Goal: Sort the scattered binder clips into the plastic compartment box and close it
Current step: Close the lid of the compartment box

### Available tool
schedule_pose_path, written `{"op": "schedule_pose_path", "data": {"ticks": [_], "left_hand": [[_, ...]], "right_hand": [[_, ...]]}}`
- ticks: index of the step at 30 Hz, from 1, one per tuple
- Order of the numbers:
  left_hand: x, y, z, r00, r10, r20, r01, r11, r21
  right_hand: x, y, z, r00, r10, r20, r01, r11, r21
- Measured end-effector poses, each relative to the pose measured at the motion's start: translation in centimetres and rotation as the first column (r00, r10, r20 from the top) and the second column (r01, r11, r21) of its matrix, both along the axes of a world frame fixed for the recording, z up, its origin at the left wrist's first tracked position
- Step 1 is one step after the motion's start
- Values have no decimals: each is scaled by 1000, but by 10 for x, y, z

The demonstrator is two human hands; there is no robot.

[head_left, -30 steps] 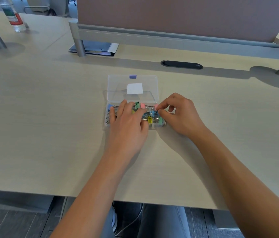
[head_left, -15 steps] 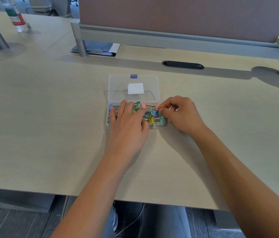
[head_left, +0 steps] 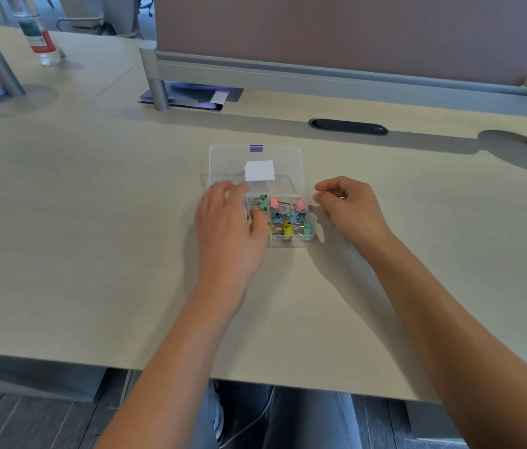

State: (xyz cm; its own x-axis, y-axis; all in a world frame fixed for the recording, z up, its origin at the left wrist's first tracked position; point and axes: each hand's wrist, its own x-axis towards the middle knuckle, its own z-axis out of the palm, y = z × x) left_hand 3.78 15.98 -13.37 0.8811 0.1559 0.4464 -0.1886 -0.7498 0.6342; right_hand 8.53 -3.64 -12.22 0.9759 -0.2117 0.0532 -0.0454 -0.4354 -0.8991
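Note:
A clear plastic compartment box (head_left: 291, 242) lies open on the desk, its lid (head_left: 283, 157) folded back flat with a white label and a blue latch tab at the far edge. Coloured binder clips (head_left: 288, 217), pink, blue, green and yellow, fill the visible right compartments. My left hand (head_left: 228, 226) covers the left half of the box, fingers reaching to the hinge line and the lid's near left corner. My right hand (head_left: 349, 207) hovers just right of the box with fingers curled and thumb near fingertips, holding nothing I can see.
A grey partition rail (head_left: 336, 76) on posts crosses the back of the desk. A black cable grommet (head_left: 348, 126) sits behind the box, a dark folder (head_left: 190, 97) lies at the back left, and a water bottle (head_left: 38, 37) stands far left. The desk edge is near me.
My right hand has pulled out of the box to its right side. My left hand has slid to the left and forward toward the lid, uncovering the right compartments.

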Motion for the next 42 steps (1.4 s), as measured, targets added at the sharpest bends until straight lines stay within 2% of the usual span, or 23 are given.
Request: {"op": "schedule_pose_path", "data": {"ticks": [2,4,7,10,15,21,32,38,42], "left_hand": [[2,5,10,996,74,-53,-81,985,-153],[11,12,16,978,106,-181,-156,944,-290],[23,22,23,952,52,-302,-195,865,-463],[28,24,23,936,-19,-350,-182,827,-532],[29,21,24,945,-35,-326,-190,750,-633],[35,11,19,954,-30,-298,-191,705,-683],[36,-21,19,957,-73,-279,-177,614,-769],[25,-10,11,953,-64,-297,-178,674,-717],[7,-8,9,956,-62,-287,-167,689,-705]], "right_hand": [[4,0,4,999,-8,-46,10,998,55],[9,3,8,995,-6,-104,15,996,86],[19,8,12,987,-4,-158,24,992,123],[26,14,16,981,3,-192,26,988,150],[31,16,17,983,2,-181,46,964,263],[23,3,17,986,-18,-164,73,940,334],[-23,-39,18,984,-92,-151,130,957,261],[-50,-47,12,996,-48,-74,62,977,203],[-56,-50,4,1000,-9,-17,10,998,68]]}}
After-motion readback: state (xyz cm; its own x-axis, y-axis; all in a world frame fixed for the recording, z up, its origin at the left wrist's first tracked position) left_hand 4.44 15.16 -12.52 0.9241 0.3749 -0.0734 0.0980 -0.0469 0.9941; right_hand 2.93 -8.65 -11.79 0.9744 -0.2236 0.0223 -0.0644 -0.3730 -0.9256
